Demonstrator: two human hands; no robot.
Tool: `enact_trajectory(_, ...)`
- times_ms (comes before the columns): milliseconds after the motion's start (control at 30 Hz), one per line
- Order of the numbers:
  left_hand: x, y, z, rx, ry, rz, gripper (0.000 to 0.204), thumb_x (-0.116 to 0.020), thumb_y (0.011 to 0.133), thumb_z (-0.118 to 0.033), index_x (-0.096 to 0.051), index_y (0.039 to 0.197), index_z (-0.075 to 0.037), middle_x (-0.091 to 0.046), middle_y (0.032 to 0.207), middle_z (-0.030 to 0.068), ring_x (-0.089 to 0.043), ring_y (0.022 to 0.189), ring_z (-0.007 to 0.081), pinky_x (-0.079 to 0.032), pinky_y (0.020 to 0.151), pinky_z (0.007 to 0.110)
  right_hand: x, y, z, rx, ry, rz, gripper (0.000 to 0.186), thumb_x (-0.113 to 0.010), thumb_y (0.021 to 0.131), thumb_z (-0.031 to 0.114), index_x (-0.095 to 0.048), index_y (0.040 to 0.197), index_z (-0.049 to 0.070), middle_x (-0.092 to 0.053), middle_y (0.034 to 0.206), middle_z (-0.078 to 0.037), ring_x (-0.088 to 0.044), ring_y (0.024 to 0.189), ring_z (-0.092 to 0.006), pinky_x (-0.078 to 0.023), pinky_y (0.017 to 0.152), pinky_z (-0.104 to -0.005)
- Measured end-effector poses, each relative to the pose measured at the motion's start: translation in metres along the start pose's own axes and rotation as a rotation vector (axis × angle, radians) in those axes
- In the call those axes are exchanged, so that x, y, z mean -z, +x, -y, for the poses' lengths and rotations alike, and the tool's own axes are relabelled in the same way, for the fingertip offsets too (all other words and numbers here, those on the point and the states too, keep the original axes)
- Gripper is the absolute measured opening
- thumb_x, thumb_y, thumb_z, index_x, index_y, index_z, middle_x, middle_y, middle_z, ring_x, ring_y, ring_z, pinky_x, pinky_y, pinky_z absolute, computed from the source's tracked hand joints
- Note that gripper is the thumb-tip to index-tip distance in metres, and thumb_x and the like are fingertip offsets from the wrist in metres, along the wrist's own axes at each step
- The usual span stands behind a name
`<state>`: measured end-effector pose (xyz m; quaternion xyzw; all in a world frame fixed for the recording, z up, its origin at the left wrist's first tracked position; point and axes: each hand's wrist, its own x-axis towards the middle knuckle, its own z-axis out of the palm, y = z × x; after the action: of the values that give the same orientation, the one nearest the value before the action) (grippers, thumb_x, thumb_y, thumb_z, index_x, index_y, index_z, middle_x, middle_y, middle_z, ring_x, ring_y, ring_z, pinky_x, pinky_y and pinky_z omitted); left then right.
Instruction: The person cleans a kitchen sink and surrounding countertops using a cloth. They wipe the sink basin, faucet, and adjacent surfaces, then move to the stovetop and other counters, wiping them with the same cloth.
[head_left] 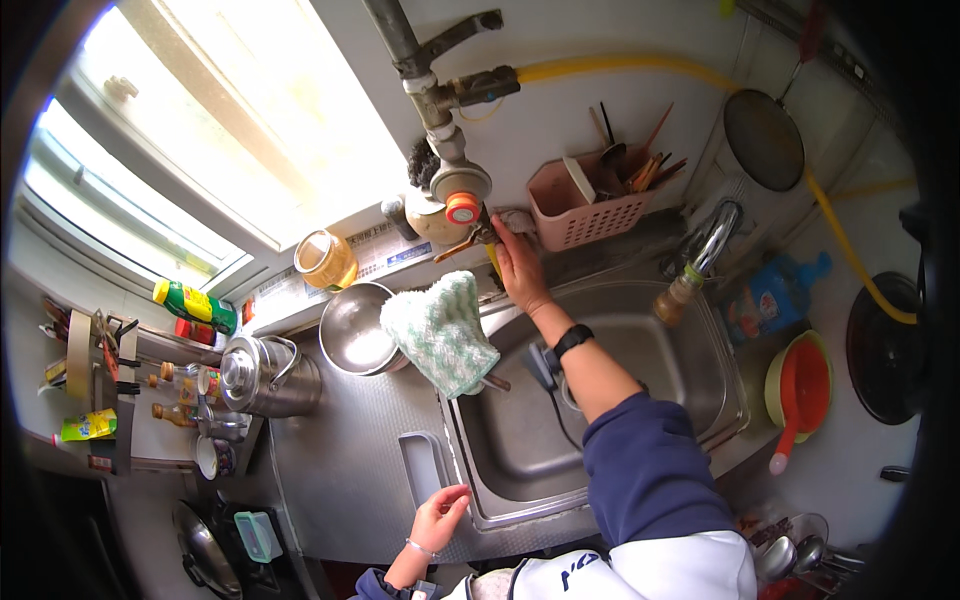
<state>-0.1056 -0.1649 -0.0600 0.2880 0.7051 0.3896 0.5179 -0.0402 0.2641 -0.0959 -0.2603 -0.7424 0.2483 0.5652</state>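
Note:
My right hand (518, 265) reaches far over the steel sink (690, 350) to its back rim. Its fingers touch a small grey object (517, 220) by the wall, under the gas valve with the orange knob (461, 207). Whether the fingers grip it is unclear. A black watch (572, 340) sits on that wrist. My left hand (440, 515) rests with loosely curled fingers on the near edge of the steel counter (350, 460), holding nothing. A green and white cloth (440, 333) hangs over the sink's left rim, between a steel bowl (355, 330) and my right arm.
A pink basket of utensils (590, 210) hangs on the wall. The tap (700, 255) rises at the sink's back right, with a blue bottle (770, 295) and a red ladle in a green bowl (800, 390) beside it. A steel kettle (262, 375) and jars stand left.

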Motion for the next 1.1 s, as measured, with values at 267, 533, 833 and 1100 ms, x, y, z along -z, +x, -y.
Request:
enact_trajectory(267,0.003,-0.003,-0.001,0.037,0.081,-0.006,0.028,-0.062,0.094,-0.014,-0.061,0.117,0.0,-0.068,0.106,0.0052,-0.061,0.097,0.01,-0.048,0.084,0.023,0.019,-0.047,-0.023,-0.192,-0.203,0.121,0.047,-0.054,0.087,0.003,-0.052,0.132,0.015,-0.063,0.106,-0.013,-0.06,0.094,-0.0343,-0.049,0.08,-0.0416)
enact_trajectory(533,0.012,-0.015,0.014,0.09,0.091,-0.08,0.028,-0.063,0.093,-0.016,-0.063,0.116,-0.001,-0.068,0.107,0.0059,-0.063,0.095,0.0107,-0.05,0.082,0.024,-0.026,-0.04,0.023,0.247,-0.268,0.105,0.04,-0.055,0.086,0.009,-0.057,0.124,0.018,-0.061,0.094,-0.003,-0.061,0.087,-0.0228,-0.052,0.079,-0.034)
enact_trajectory(833,0.016,-0.018,0.008,-0.002,0.106,-0.07,0.028,-0.063,0.093,-0.015,-0.062,0.117,-0.001,-0.068,0.108,0.0061,-0.062,0.095,0.0108,-0.05,0.083,0.025,-0.067,-0.061,0.001,0.054,-0.534,0.301,0.039,-0.048,0.087,0.012,-0.053,0.125,0.017,-0.058,0.1,0.0,-0.055,0.095,-0.0186,-0.051,0.074,-0.0327)
enact_trajectory(1100,0.018,-0.019,0.017,0.054,0.065,-0.023,0.027,-0.063,0.093,-0.014,-0.062,0.117,-0.001,-0.068,0.109,0.0066,-0.062,0.098,0.0118,-0.049,0.085,0.025,-0.062,-0.035,0.004,0.167,-0.386,0.553,0.039,-0.049,0.087,0.013,-0.058,0.124,0.021,-0.062,0.114,0.003,-0.059,0.105,-0.0172,-0.052,0.079,-0.0308)
